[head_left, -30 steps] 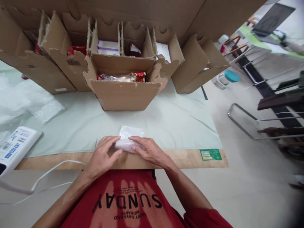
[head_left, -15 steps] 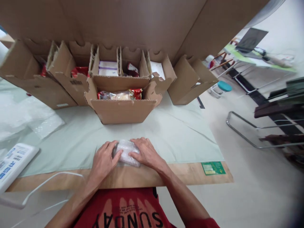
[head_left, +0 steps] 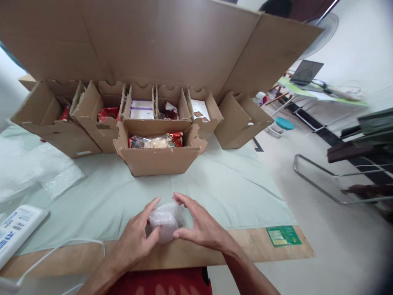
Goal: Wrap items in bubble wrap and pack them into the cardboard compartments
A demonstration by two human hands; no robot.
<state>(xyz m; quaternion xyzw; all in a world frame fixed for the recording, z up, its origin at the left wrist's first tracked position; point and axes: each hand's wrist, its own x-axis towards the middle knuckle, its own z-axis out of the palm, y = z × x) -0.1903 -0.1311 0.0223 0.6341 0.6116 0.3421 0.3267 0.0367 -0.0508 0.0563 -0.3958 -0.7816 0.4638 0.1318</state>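
Observation:
Between both my hands is a small bundle wrapped in clear bubble wrap [head_left: 166, 221], held just above the near edge of the table [head_left: 245, 246]. My left hand [head_left: 135, 237] curls round its left side, thumb and fingers pressed on the wrap. From the right, my right hand [head_left: 199, 225] grips it with the fingers arched over the top. What is inside the wrap is too blurred to name.
An open cardboard box [head_left: 159, 157] with snack packets stands straight ahead on the pale green mat [head_left: 233, 184]. Behind it runs a row of divided cardboard bins [head_left: 101, 119]. Loose bubble wrap [head_left: 37, 172] and a white device [head_left: 15, 233] with a cable lie left. Floor and metal frames are right.
The bundle has been rolled tighter and lifted off the table between both hands. The view has tilted up, showing more of the large cardboard flap.

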